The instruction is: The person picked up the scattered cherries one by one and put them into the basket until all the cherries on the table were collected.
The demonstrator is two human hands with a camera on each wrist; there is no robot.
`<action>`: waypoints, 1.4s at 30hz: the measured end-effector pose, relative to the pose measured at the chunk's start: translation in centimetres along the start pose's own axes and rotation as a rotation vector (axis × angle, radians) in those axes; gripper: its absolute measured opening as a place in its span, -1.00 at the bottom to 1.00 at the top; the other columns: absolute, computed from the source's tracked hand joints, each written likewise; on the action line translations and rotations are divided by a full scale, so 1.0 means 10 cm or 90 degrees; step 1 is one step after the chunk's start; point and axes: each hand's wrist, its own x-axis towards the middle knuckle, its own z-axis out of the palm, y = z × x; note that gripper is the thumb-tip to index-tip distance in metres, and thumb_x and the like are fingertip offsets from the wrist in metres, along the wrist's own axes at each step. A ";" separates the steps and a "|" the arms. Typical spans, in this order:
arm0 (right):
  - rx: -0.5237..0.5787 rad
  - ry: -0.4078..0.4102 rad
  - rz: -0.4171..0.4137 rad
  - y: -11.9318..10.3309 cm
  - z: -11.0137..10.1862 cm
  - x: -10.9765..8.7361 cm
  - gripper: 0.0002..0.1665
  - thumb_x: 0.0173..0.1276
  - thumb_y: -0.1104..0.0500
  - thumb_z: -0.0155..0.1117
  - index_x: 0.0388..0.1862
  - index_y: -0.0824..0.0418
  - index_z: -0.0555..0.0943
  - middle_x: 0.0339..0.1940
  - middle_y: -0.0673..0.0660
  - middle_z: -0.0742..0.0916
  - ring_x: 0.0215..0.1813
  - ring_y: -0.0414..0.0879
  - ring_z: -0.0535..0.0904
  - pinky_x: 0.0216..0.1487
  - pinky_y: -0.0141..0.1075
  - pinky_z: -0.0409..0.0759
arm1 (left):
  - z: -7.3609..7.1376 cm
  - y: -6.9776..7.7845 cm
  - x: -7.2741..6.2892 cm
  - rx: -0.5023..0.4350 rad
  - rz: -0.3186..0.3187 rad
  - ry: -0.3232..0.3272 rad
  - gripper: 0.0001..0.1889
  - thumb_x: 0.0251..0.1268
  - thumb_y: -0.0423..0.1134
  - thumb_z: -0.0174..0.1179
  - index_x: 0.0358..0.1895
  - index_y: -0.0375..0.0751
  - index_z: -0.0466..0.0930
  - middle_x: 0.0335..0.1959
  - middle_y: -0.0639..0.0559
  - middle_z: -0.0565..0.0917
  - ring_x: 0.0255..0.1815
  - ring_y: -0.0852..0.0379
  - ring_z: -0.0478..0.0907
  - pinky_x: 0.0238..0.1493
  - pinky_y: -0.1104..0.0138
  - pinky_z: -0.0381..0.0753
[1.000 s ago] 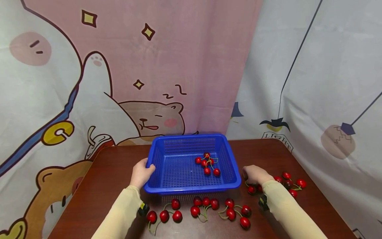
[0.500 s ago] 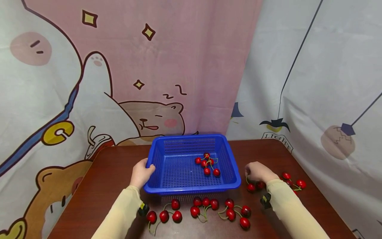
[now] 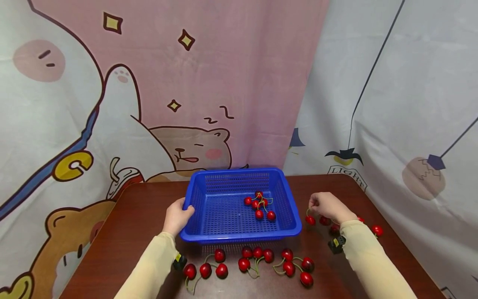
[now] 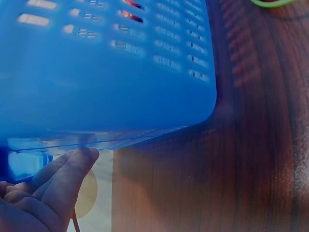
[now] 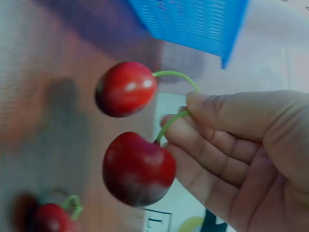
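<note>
Right of the basket [image 3: 240,238], the right hand [image 3: 328,206] is pinching two cherries [image 5: 139,169] by their stems [image 5: 166,127], likely sparing the fruit; the left hand [image 3: 177,216] is gripping the basket's left rim, presumably steadying it (from above, most fingers are hiding). Farther right, a sleeve [image 3: 373,253] is partly covering more cherries [image 3: 377,230].

Head view: soft, even light, fairly crisp; pale sheen on table [image 3: 224,291], bottom centre. Left wrist view: bluish cast, soft detail. Right wrist view: hazy; dark shadow [image 5: 66,130] at left, white highlights on upper cherry [image 5: 126,89], lower-left cherry [image 5: 50,218] blurred.
</note>
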 end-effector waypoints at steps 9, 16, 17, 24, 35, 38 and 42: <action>-0.020 0.107 -0.033 -0.16 -0.35 0.07 -0.92 0.31 0.29 0.32 -0.38 0.19 0.60 -0.55 -0.01 0.62 -0.50 -0.12 0.50 -0.41 -0.22 0.53 | -0.01 0.01 0.00 -0.001 -0.002 -0.004 -0.56 0.32 -0.31 0.11 0.20 -0.53 0.48 -0.03 -0.39 0.66 -0.13 -0.21 0.66 -0.07 -0.07 0.64; -0.031 0.149 -0.057 -0.34 -0.52 0.13 -0.92 0.30 0.26 0.35 -0.39 0.18 0.62 -0.51 -0.01 0.66 -0.44 -0.08 0.50 -0.34 -0.19 0.51 | -0.01 0.01 -0.01 0.004 -0.002 -0.004 -0.56 0.32 -0.32 0.11 0.20 -0.54 0.48 -0.03 -0.39 0.66 -0.12 -0.21 0.66 -0.06 -0.08 0.64; -0.032 0.151 -0.062 -0.37 -0.53 0.13 -0.92 0.30 0.26 0.35 -0.39 0.17 0.62 -0.50 -0.01 0.66 -0.43 -0.08 0.50 -0.33 -0.18 0.51 | -0.01 0.01 -0.01 0.004 -0.003 -0.004 -0.56 0.32 -0.32 0.11 0.20 -0.54 0.48 -0.03 -0.39 0.66 -0.12 -0.21 0.66 -0.06 -0.08 0.64; -0.019 0.158 -0.088 -0.57 -0.56 0.19 -0.94 0.32 0.25 0.35 -0.35 0.17 0.62 -0.44 0.01 0.67 -0.41 -0.09 0.50 -0.33 -0.18 0.51 | 0.00 -0.01 0.01 0.001 -0.009 -0.006 -0.54 0.31 -0.30 0.10 0.22 -0.52 0.47 -0.01 -0.39 0.65 -0.10 -0.21 0.66 -0.04 -0.08 0.63; 0.008 0.148 -0.150 -1.01 -0.42 0.45 -0.95 0.32 0.24 0.36 -0.34 0.14 0.64 -0.46 -0.04 0.67 -0.44 -0.15 0.52 -0.30 -0.18 0.55 | 0.00 0.00 0.02 0.004 -0.008 -0.007 -0.54 0.31 -0.32 0.11 0.22 -0.53 0.47 0.00 -0.39 0.65 -0.08 -0.21 0.65 -0.03 -0.07 0.62; 0.011 0.133 -0.174 -1.16 -0.37 0.51 -0.95 0.32 0.24 0.36 -0.33 0.13 0.64 -0.46 -0.04 0.67 -0.44 -0.16 0.53 -0.33 -0.19 0.57 | 0.00 -0.01 0.01 0.004 -0.007 -0.007 -0.54 0.31 -0.32 0.11 0.22 -0.53 0.47 0.00 -0.39 0.65 -0.08 -0.21 0.65 -0.02 -0.07 0.62; 0.017 0.115 -0.203 -1.31 -0.29 0.62 -0.94 0.30 0.24 0.37 -0.35 0.12 0.64 -0.46 -0.06 0.68 -0.41 -0.17 0.55 -0.32 -0.20 0.58 | 0.00 0.00 0.01 -0.001 -0.011 -0.006 -0.55 0.30 -0.32 0.12 0.21 -0.51 0.49 -0.01 -0.37 0.66 -0.09 -0.19 0.66 -0.04 -0.06 0.63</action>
